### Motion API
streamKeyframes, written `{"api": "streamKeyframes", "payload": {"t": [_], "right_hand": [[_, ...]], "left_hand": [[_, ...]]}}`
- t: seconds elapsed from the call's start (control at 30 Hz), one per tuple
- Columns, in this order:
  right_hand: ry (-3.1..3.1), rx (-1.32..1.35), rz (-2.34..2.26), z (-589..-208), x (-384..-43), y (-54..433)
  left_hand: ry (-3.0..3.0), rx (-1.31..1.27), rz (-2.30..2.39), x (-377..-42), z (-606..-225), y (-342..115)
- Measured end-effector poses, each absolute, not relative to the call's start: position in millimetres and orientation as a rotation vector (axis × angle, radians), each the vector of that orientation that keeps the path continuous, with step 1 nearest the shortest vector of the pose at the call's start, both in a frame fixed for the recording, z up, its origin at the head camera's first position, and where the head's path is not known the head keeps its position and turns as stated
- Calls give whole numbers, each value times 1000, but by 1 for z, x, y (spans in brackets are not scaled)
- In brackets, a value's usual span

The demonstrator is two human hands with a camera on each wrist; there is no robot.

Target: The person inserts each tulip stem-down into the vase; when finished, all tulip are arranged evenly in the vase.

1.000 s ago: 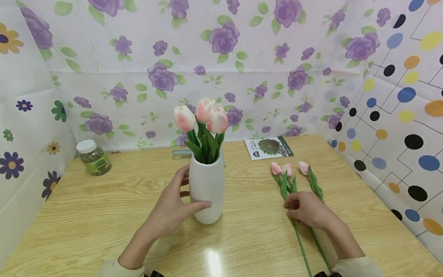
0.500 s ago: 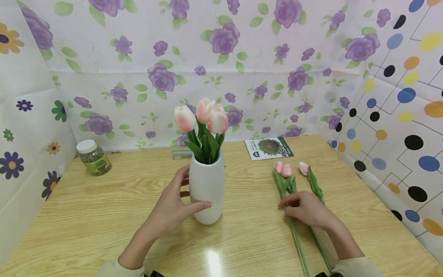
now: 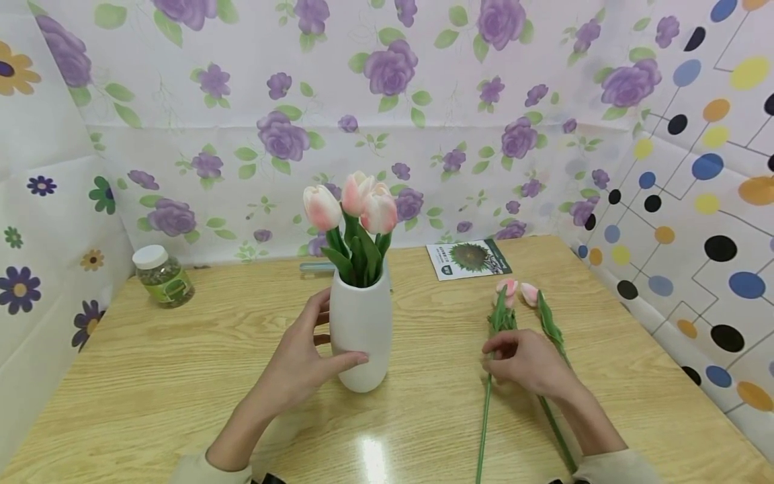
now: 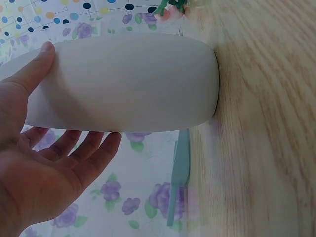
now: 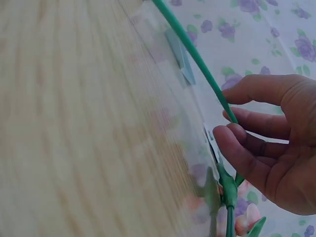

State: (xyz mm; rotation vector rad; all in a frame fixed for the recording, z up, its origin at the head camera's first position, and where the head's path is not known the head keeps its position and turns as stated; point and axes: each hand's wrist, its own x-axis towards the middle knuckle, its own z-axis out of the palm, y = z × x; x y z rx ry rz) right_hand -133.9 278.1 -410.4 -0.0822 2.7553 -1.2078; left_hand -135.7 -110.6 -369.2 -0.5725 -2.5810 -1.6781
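Card (image 3: 469, 260) and jar label (image 3: 173, 287) print illegible, your left hand (image 3: 302, 359) curled round upright vase (image 3: 365, 323), your right hand (image 3: 527, 363) pinching tulip stem (image 3: 485, 427), bloom (image 3: 507, 289) pointing away from you, long axis near-to-far.

Left hand (image 3: 299, 366): fingers curved, thumb extended opposite them. Right hand (image 3: 532, 363): fingers bent, thumb opposed in a pinch. Both forearms (image 3: 254, 413) converge forward.

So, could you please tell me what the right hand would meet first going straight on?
Probably the white vase: the right hand points leftward toward it, though depth is hard to judge.
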Motion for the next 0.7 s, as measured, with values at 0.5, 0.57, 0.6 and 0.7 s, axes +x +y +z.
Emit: {"api": "streamKeyframes", "payload": {"t": [0.5, 0.57, 0.6, 0.7], "right_hand": [[2406, -101, -1716, -406, -135, 281], [2375, -119, -1745, -406, -135, 281], [2367, -129, -1752, -406, -135, 280], [2336, -168, -1780, -405, -134, 280]], "left_hand": [[-2584, -571, -1679, -136, -370, -110], [-2584, -572, -1679, -136, -370, -110], [-2583, -571, -1678, -136, -370, -110], [-2580, -575, -1679, -136, -370, -110]]}}
